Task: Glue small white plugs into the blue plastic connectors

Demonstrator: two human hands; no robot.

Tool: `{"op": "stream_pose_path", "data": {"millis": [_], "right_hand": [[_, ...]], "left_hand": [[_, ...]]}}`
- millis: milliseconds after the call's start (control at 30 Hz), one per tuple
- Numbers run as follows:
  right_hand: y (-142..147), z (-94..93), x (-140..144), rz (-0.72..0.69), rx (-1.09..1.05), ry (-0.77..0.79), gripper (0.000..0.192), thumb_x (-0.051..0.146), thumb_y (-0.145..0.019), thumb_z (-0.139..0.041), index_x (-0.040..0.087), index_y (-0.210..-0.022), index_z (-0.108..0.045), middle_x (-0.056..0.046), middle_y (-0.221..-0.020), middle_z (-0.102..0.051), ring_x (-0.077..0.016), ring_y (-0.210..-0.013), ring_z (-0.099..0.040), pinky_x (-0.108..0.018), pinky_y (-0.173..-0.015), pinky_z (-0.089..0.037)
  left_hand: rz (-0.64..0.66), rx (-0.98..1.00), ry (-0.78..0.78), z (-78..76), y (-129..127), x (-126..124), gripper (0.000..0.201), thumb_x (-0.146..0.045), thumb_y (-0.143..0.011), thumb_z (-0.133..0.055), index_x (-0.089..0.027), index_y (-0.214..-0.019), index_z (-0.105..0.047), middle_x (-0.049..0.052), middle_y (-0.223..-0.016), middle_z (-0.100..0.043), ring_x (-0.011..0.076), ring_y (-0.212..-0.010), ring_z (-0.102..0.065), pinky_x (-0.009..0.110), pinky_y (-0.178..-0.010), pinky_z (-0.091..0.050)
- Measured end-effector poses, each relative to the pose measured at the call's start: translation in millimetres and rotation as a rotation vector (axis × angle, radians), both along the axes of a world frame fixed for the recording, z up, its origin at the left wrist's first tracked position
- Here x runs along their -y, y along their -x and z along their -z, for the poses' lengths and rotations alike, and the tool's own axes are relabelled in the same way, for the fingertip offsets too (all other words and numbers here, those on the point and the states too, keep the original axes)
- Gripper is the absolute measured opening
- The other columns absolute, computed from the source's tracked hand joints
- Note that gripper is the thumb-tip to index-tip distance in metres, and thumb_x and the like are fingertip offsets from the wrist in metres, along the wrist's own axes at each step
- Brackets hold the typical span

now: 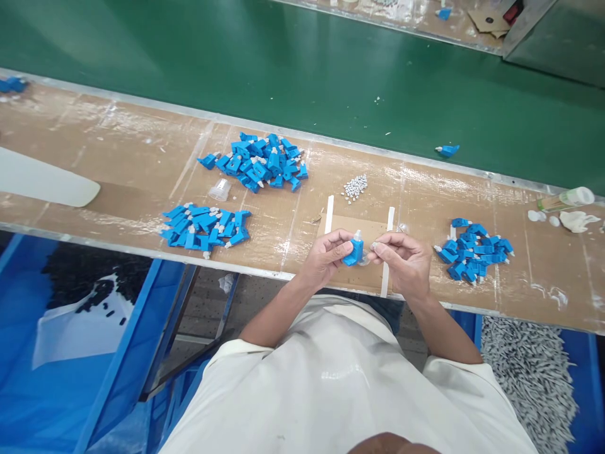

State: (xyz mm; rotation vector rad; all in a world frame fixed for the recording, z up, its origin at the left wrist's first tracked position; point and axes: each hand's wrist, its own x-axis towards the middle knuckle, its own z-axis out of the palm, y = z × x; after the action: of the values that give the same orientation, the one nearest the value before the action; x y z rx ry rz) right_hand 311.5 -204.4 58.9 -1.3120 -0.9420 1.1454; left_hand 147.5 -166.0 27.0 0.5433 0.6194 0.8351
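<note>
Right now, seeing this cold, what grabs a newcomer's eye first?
Three main piles of bright blue parts on the brown bench, two at left, one at right. Between them, the left hand holds a single blue part while the right hand pinches a small pale piece. Beyond the bench runs a broad green surface.

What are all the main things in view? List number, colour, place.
Bench: 1, brown, centre
Long strip: 1, green, beyond bench
Blue piles: 3+, blue, bench
Loose blue parts: 2+, blue, strip, picture top
Pale pieces: 1 pile, whitish, bench centre
Cup: 1, clear, between left piles
Tape strips: 2, white, bench centre
Bottle: 1, whitish, bench right
Tapered object: 1, white, bench left
Bins: 2+, blue, below bench
Left hand: 1, bare, holding blue part
Right hand: 1, bare, pinching pale piece
</note>
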Motion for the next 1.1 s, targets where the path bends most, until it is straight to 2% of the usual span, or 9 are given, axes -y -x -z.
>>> {"op": "stream_pose_path", "data": {"millis": [100,300,533,700,900,967,1100], "right_hand": [[1,-0.1,1,0.023,0.030,-0.003,0.039,0.055,-0.066,-0.090,0.020,-0.072,-0.073,-0.001,-0.061,-0.072,-0.0174,-0.054,-0.071,-0.028,-0.053,-0.062],[5,-2.9,5,-0.044,0.086,-0.055,0.036,0.054,-0.073,-0.086,0.020,-0.077,-0.073,-0.001,-0.071,-0.070,-0.0150,-0.059,-0.071,-0.027,-0.057,-0.063],[8,0.3,7,-0.057,0.132,-0.116,0.030,0.049,-0.078,-0.084,0.020,-0.080,-0.076,-0.001,-0.074,-0.063,-0.0119,-0.058,-0.064,-0.026,-0.052,-0.060],[7,3.4,9,-0.059,0.227,-0.130,0.030,0.050,-0.080,-0.081,0.020,-0.081,-0.076,-0.002,-0.076,-0.063,-0.0137,-0.061,-0.062,-0.028,-0.053,-0.059],[0,-2.5,6,-0.118,0.343,-0.122,0.020,0.040,-0.080,-0.083,0.021,-0.080,-0.078,-0.003,-0.076,-0.067,-0.0147,-0.065,-0.063,-0.028,-0.057,-0.059],[-2,-4.1,4,-0.125,0.305,-0.094,0.021,0.040,-0.076,-0.087,0.021,-0.078,-0.079,-0.003,-0.075,-0.069,-0.0145,-0.064,-0.064,-0.027,-0.056,-0.059],[-7,-0.6,-3,-0.140,0.092,0.016,0.030,0.041,-0.061,-0.096,0.020,-0.073,-0.077,-0.001,-0.068,-0.069,-0.0133,-0.057,-0.063,-0.027,-0.053,-0.059]], "left_hand": [[-0.007,0.002,-0.003,-0.5,0,0,0.047,-0.046,-0.060,-0.094,-0.015,-0.081,-0.067,-0.004,-0.063,-0.058,0.0061,-0.052,-0.049,0.019,-0.049,-0.039],[-0.003,-0.016,-0.064,0.7,0,2,0.045,-0.048,-0.062,-0.093,-0.015,-0.083,-0.069,-0.002,-0.065,-0.063,0.0081,-0.056,-0.053,0.021,-0.054,-0.041],[-0.021,-0.043,-0.120,6.3,0,4,0.045,-0.050,-0.064,-0.092,-0.016,-0.084,-0.071,-0.001,-0.067,-0.064,0.0098,-0.061,-0.054,0.022,-0.060,-0.043],[-0.020,-0.065,-0.156,9.2,1,4,0.044,-0.052,-0.067,-0.090,-0.016,-0.085,-0.072,0.001,-0.072,-0.066,0.0116,-0.065,-0.056,0.024,-0.065,-0.045],[-0.073,-0.125,-0.231,14.8,0,3,0.045,-0.052,-0.067,-0.090,-0.014,-0.086,-0.074,0.003,-0.077,-0.068,0.0116,-0.067,-0.058,0.024,-0.063,-0.044],[-0.070,-0.132,-0.246,17.0,0,3,0.046,-0.053,-0.067,-0.089,-0.014,-0.086,-0.074,0.003,-0.076,-0.068,0.0114,-0.066,-0.058,0.023,-0.061,-0.044],[-0.018,-0.099,-0.234,18.2,0,2,0.047,-0.054,-0.069,-0.088,-0.014,-0.086,-0.074,0.003,-0.074,-0.068,0.0106,-0.063,-0.057,0.023,-0.059,-0.043]]}}
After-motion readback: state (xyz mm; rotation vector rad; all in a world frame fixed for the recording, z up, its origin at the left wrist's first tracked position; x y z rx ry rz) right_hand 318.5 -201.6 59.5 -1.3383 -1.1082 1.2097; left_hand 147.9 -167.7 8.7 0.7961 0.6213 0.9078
